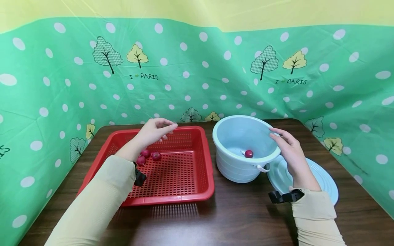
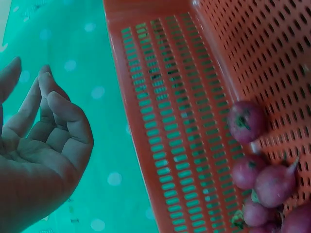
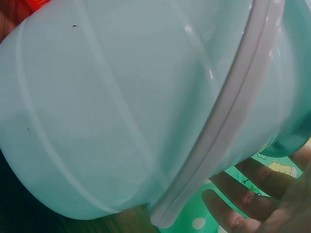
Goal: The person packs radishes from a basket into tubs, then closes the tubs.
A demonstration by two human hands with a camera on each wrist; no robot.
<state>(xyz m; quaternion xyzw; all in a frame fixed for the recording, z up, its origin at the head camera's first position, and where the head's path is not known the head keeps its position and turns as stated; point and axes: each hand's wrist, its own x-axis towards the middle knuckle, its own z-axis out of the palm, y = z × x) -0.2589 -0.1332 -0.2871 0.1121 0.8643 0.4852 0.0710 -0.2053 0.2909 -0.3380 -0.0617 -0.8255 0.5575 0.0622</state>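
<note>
My left hand point(image 1: 156, 131) hovers above the back of a red plastic basket point(image 1: 208, 171), fingers loosely bent with nothing between them. Several red radishes point(image 1: 156, 156) lie at the basket's left side, partly hidden by that arm; the left wrist view shows more radishes point(image 2: 275, 185) bunched by the perforated wall. On the right, a light-blue bucket point(image 1: 237, 169) holds one radish point(image 1: 249, 154) on its bottom. At the bucket's right rim is my right hand point(image 1: 289, 150), its fingertips at the edge. In the right wrist view its fingers point(image 3: 252, 201) look extended and spread beside the bucket.
A light-blue lid point(image 1: 323, 174) lies on the dark wooden table point(image 1: 246, 218), partly under the right forearm and beside the bucket. The bucket's white handle point(image 1: 262, 168) hangs at its front right. A green dotted cloth point(image 1: 191, 75) stands behind and around the table.
</note>
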